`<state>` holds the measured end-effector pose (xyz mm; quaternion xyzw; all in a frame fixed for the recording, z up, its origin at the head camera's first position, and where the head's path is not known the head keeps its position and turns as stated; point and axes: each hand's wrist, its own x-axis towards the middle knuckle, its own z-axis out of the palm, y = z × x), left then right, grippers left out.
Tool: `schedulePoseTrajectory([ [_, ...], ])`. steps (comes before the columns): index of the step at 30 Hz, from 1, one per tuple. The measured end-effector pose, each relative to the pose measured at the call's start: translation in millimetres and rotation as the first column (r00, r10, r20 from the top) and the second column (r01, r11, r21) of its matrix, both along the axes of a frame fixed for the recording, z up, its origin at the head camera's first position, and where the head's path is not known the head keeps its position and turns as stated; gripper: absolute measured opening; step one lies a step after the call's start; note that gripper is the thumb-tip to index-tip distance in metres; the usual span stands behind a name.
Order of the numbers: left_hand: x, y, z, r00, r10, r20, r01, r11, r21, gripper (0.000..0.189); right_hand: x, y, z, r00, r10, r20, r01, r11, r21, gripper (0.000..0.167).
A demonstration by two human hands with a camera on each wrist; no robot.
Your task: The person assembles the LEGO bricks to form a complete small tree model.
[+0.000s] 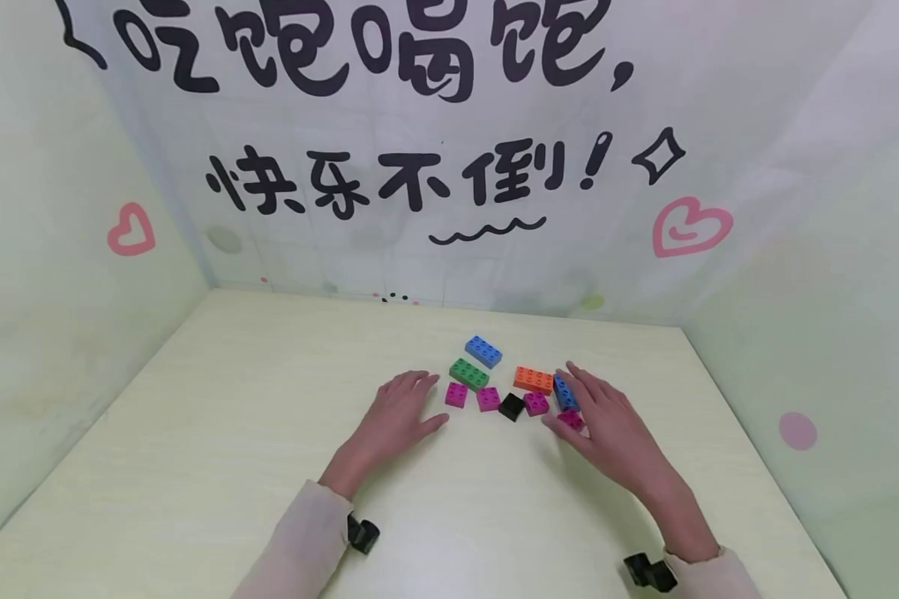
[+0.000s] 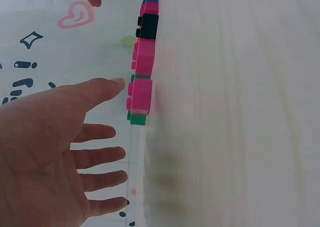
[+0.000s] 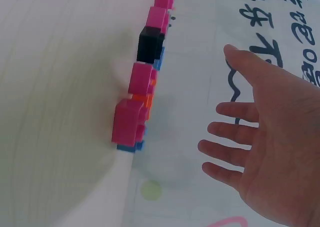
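Note:
Toy building bricks lie in a loose cluster on the table. At its left are a blue brick [image 1: 483,351], a green brick [image 1: 469,373] and two small pink bricks, one [image 1: 456,394] beside the other [image 1: 488,399]. A black brick [image 1: 512,407] sits mid-cluster, with an orange brick [image 1: 533,379] behind a third pink brick [image 1: 535,403]. My left hand [image 1: 397,416] is held left of the cluster, fingers spread and holding nothing. On the other side my right hand [image 1: 607,424], also spread and without a brick, partly covers a second blue brick [image 1: 565,391] and a further pink brick [image 1: 572,421].
The pale wooden table [image 1: 217,433] has a printed white wall sheet [image 1: 330,258] at its back, with black lettering and pink hearts. Side panels [image 1: 809,349] stand at left and right. Each wrist carries a small black camera; one [image 1: 363,533] shows by the left sleeve.

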<state>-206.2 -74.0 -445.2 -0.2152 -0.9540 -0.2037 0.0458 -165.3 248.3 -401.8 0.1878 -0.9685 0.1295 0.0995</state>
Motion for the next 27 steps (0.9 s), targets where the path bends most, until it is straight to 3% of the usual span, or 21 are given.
schedulePoseTrajectory([
  [5,-11.0,15.9,-6.6,1.000,-0.018,-0.018,0.019,0.999,0.051,0.057,-9.7,-25.4,-1.3,0.998,0.064,-0.013,-0.064,0.998,-0.021,0.070],
  [10,-15.5,24.0,-11.6,1.000,-0.003,0.009,0.002,0.994,0.107,0.050,-16.1,-40.6,-4.8,0.993,0.117,-0.016,-0.117,0.993,-0.013,0.056],
  [18,-21.4,25.2,-17.2,1.000,0.018,0.022,-0.020,0.995,0.097,0.051,-24.3,-42.1,-16.2,0.993,0.114,-0.027,-0.112,0.992,0.065,0.038],
  [27,-27.8,26.2,-17.9,1.000,0.028,0.008,-0.029,0.991,0.128,0.043,-31.4,-39.7,-21.2,0.992,0.115,-0.057,-0.109,0.990,0.089,0.035],
])
